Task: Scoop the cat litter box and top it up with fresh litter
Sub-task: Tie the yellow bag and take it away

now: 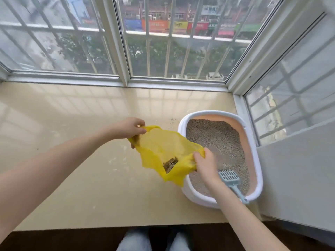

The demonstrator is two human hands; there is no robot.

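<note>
Glossy beige window ledge (72, 124) in a bay of barred windows (163, 51), street outside. Litter box (183, 124) at 4 o'clock on the ledge, against the right window frame; grey litter (217, 138) inside, blue scoop (232, 180) lying in its near end, handle over the rim. Stray granules (172, 121) just left of the box. Yellow bag (163, 147) held open beside the box: left hand (130, 128) fingers clenched on its 10 o'clock edge, right hand (204, 163) fingers pinching its 4 o'clock edge. Brown clump (170, 164) inside the bag

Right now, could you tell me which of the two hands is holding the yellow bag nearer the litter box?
The right hand, gripping the yellow bag edge above the litter box; the left hand holds the far edge.
</note>
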